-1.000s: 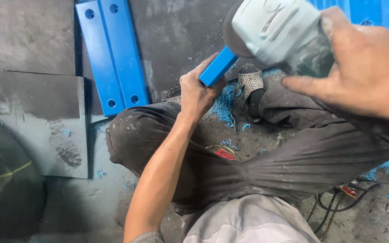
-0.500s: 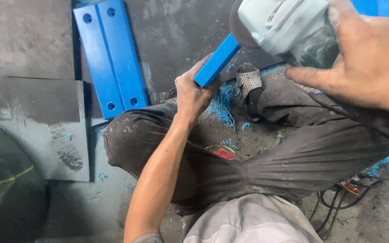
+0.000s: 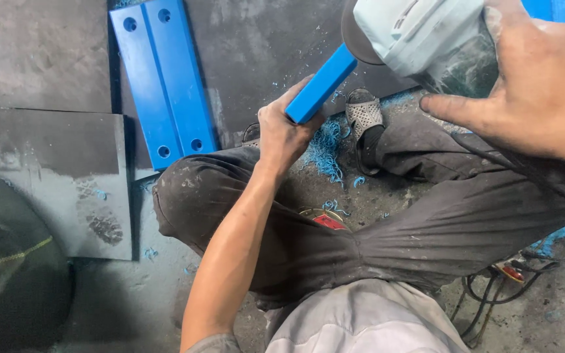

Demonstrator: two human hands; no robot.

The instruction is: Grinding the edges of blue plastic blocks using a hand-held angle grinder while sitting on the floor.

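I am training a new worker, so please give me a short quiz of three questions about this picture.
1. True or false: the left hand holds a blue bar.
2. The right hand grips what? A) a hammer B) a pale grey power tool C) a brush
3. Fill in: two long blue ____ with holes lie flat on the floor at upper left.

Key:
1. True. The fingers wrap around the near end of the bar.
2. B. The power tool meets the far end of the bar.
3. Plates. Blue shavings lie near the sandal.
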